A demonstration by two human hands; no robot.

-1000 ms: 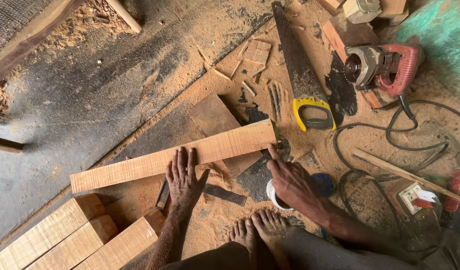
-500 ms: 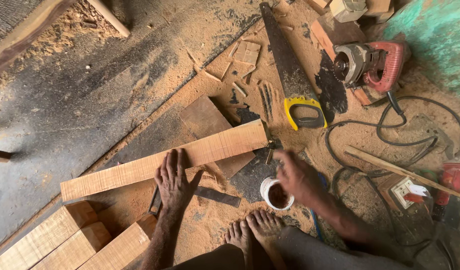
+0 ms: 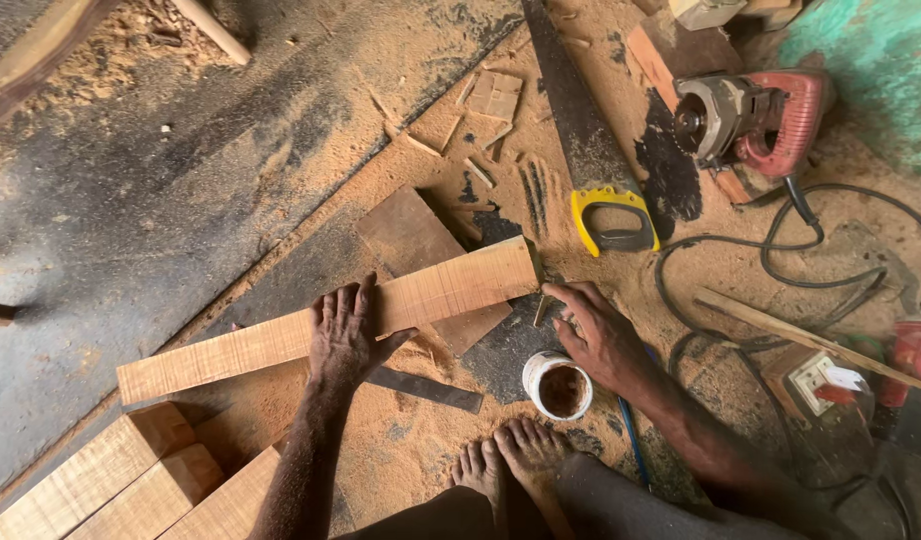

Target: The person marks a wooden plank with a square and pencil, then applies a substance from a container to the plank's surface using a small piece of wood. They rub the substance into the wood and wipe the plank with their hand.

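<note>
On the sawdust-covered floor in front of me lies a long pale plank [image 3: 326, 325], running from about eight o'clock up toward two o'clock. My left hand [image 3: 346, 335] rests flat on its middle, palm down, fingers spread and open, gripping nothing. My right hand [image 3: 601, 335] sits at roughly three o'clock from the plank's near end, fingers loosely curled and pressing the floor just beside that end; I cannot tell whether it pinches anything small. Just below that hand, at five o'clock from the plank, stands a small round white tub [image 3: 558, 385] with no lid and brown stuff inside, close to my bare feet [image 3: 506, 465]. A flat metal strip [image 3: 426, 390] lies under the plank near my left wrist. At one o'clock a handsaw [image 3: 591, 140] with a yellow handle points away from me, and a red power saw [image 3: 756, 120] sits at two o'clock, its black cable looping toward three. Stacked pale wood blocks [image 3: 111, 480] lie at seven o'clock
</note>
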